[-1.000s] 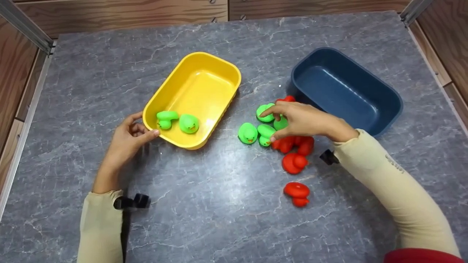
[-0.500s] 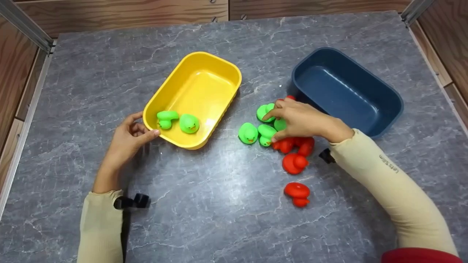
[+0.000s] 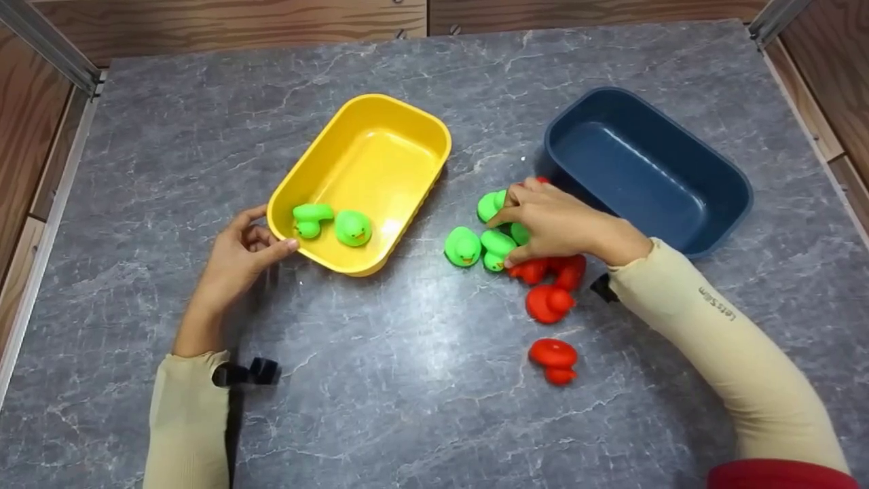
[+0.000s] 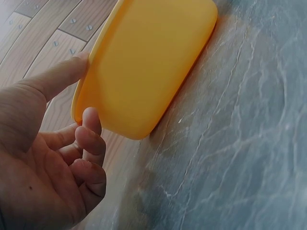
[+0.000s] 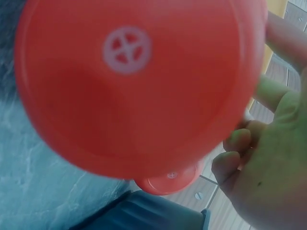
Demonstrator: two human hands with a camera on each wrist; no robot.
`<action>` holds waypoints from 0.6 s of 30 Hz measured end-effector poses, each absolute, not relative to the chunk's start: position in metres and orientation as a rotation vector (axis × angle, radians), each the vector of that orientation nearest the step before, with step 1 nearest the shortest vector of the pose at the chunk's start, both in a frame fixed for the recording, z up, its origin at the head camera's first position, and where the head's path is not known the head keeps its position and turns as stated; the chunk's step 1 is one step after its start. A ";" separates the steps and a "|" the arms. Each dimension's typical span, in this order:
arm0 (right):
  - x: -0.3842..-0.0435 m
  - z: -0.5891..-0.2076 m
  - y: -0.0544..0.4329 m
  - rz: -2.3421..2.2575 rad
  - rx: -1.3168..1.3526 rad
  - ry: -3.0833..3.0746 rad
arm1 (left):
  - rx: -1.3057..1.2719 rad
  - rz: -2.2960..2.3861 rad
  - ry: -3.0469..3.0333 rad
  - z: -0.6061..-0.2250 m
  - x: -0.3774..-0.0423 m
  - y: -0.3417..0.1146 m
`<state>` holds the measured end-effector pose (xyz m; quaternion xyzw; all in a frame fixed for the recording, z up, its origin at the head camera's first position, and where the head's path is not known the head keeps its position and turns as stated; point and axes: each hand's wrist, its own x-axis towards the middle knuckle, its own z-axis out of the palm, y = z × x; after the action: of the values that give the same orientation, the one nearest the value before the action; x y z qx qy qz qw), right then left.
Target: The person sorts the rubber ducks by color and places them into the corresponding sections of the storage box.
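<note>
My left hand (image 3: 237,255) grips the near-left rim of a yellow tub (image 3: 400,170), thumb over the edge and fingers curled below; in the left wrist view the tub's outer wall (image 4: 144,62) shows by the thumb. Two green rubber ducks (image 3: 352,228) are in its near end. My right hand (image 3: 560,224) pinches a green rubber duck (image 3: 497,243) on the table, index fingertip at its body and thumb at its head. Other green ducks (image 3: 463,246) sit close around it, one partly under the hand. In the right wrist view a red duck's round base (image 5: 139,105) hides the fingertips.
Behind the right hand stands a dark blue tub (image 3: 645,170). Several red ducks are clustered beneath and below the right hand; one red duck (image 3: 548,303) sits nearer, another (image 3: 553,360) lies further toward the front. Wood-patterned panels (image 3: 237,24) border the grey marbled table.
The right hand's index finger has come down and closed toward the thumb, onto the green duck. The left hand keeps its grip on the yellow tub.
</note>
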<state>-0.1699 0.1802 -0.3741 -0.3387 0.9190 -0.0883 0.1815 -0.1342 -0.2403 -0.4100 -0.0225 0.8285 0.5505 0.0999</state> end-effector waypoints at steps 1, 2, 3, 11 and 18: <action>-0.170 -0.374 0.180 -0.242 -0.960 2.592 | -0.066 1.629 2.450 -0.410 -0.134 -0.240; -0.170 -0.374 0.179 -0.236 -0.960 2.589 | -0.065 1.627 2.452 -0.409 -0.134 -0.240; -0.169 -0.373 0.179 -0.230 -0.961 2.587 | -0.065 1.627 2.453 -0.409 -0.135 -0.240; -0.168 -0.376 0.178 -0.251 -0.959 2.594 | -0.056 1.632 2.452 -0.410 -0.135 -0.240; -0.165 -0.376 0.178 -0.299 -0.983 2.617 | -0.053 1.646 2.447 -0.409 -0.135 -0.239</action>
<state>-0.1645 0.1784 -0.3759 -0.3450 0.9181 -0.1050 0.1642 -0.1345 -0.2391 -0.4090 -0.0179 0.8258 0.5555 0.0959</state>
